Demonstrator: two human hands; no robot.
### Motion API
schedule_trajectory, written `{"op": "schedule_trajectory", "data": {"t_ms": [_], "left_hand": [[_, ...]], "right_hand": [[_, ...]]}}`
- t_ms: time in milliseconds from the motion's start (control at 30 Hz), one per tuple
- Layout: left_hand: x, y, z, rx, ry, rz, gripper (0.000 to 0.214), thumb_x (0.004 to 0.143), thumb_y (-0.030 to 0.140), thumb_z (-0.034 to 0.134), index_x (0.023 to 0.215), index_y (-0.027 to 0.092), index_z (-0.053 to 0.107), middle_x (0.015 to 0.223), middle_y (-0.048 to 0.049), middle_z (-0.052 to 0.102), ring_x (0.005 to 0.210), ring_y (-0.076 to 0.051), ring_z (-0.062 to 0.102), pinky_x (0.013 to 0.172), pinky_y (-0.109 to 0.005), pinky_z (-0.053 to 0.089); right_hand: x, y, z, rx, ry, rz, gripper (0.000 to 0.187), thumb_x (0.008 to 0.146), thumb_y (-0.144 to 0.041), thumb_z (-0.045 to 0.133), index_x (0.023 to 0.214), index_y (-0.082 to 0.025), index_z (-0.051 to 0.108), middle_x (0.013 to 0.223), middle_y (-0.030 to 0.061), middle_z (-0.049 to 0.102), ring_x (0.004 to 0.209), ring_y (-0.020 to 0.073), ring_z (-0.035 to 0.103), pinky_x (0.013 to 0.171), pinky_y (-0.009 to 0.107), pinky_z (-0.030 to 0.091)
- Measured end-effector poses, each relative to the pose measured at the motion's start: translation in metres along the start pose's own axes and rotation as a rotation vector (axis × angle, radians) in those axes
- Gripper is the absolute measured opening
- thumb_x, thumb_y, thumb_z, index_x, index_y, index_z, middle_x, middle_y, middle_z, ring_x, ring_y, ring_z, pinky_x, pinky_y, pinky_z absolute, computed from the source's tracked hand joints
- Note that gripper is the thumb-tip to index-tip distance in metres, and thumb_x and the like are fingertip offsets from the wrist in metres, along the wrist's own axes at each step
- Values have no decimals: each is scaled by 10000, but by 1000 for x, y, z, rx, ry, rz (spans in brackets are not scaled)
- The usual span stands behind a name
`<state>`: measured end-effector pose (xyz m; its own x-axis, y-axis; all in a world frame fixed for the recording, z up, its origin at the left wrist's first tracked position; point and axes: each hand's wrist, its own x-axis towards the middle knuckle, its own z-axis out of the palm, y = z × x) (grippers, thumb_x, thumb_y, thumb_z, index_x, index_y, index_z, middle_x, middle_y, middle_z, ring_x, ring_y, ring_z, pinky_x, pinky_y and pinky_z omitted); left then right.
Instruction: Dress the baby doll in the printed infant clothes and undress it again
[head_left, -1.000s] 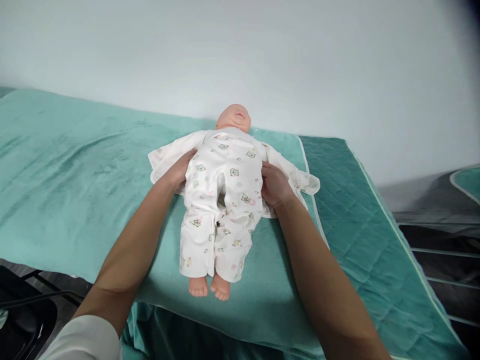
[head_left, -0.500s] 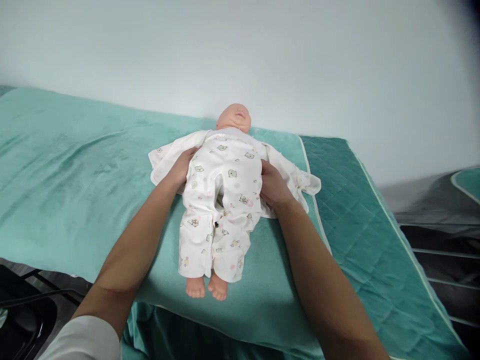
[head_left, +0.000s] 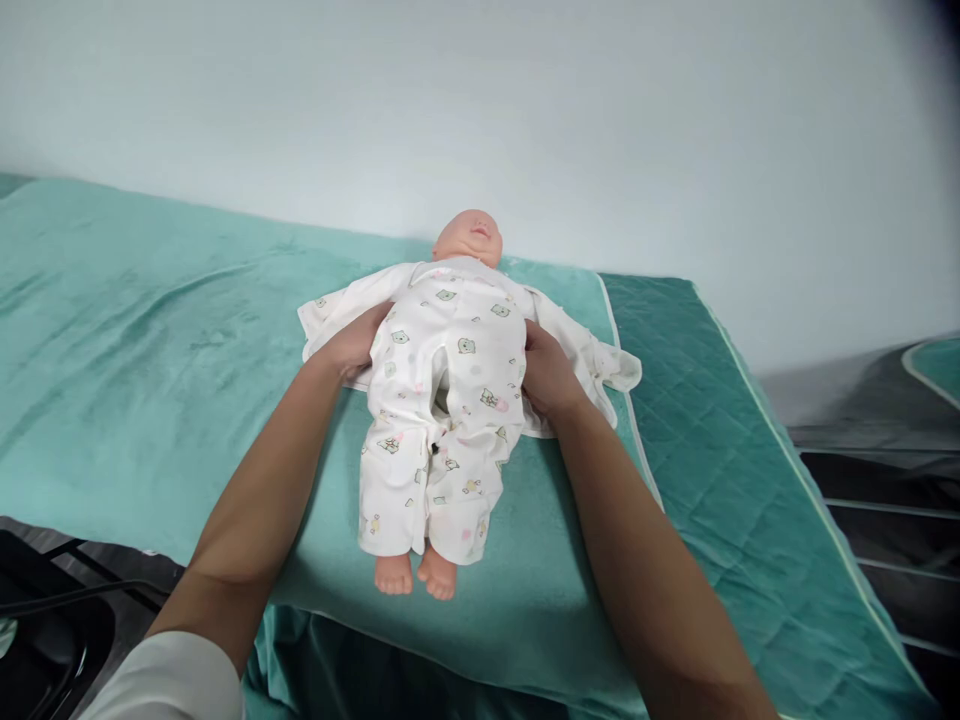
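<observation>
A baby doll (head_left: 471,238) lies on its back, head toward the wall, its bare feet (head_left: 436,577) toward me. It wears white baby pants (head_left: 457,400) with a small animal print, pulled high over the belly, with a gap at the crotch. Under them, a white long-sleeved top (head_left: 577,345) spreads out to both sides. My left hand (head_left: 364,340) is closed on the pants at the left side of the waist, fingertips tucked out of sight. At the opposite side, my right hand (head_left: 547,370) is curled round the pants' edge, its fingertips also hidden.
A light green cover (head_left: 187,400) lies under the doll, over a darker quilted pad (head_left: 720,450) on the right. The pale wall (head_left: 480,110) stands right behind the doll's head. A black chair-like object (head_left: 52,620) is at the lower left; dark metal bars (head_left: 885,505) show at right.
My left hand has slid slightly further in behind the side of the pants, so less of its fingers shows. The doll and my right hand have hardly moved.
</observation>
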<state>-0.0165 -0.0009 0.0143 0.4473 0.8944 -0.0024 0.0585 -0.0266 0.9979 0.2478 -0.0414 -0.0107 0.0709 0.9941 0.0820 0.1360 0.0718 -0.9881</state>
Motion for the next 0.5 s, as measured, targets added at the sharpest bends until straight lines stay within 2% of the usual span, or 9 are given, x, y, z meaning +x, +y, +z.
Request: {"op": "schedule_trajectory", "data": {"t_ms": [67,200,367,433,500], "left_hand": [[-1,0,-3,-1,-47,-8,455,756,387,784,1161,187,735,1116,-110,785,1117,-292,666,1007,-438,532],[-2,0,-5,93,-46,-34,406,678,370,831,1025,174,752,860,-79,775,992,-305,684,907,-457,566],[-5,5,2,125,51,-71,253,695,351,824,782,160,683,513,-17,576,766,-257,625,809,-485,559],[-5,4,6,75,74,-89,300,695,390,847,760,163,663,487,-13,548,723,-248,608,778,-493,558],[-4,1,7,4,74,-72,340,696,434,857,796,165,676,550,-35,612,748,-250,621,776,-484,565]], "right_hand": [[-1,-3,0,11,25,27,427,701,-437,827,1060,-211,777,1121,84,805,1084,324,722,964,498,585],[-1,-4,-1,24,-14,83,393,680,-459,845,991,-222,799,1033,92,821,1111,357,722,974,515,585],[0,1,-1,174,-80,111,395,664,-476,854,989,-256,806,1008,58,825,1106,340,742,952,511,616],[0,2,0,203,-54,118,391,636,-477,863,952,-254,805,984,56,826,1098,340,746,939,510,626],[1,1,2,226,-21,122,379,599,-471,873,897,-249,799,945,56,825,1085,342,749,927,509,634]]}}
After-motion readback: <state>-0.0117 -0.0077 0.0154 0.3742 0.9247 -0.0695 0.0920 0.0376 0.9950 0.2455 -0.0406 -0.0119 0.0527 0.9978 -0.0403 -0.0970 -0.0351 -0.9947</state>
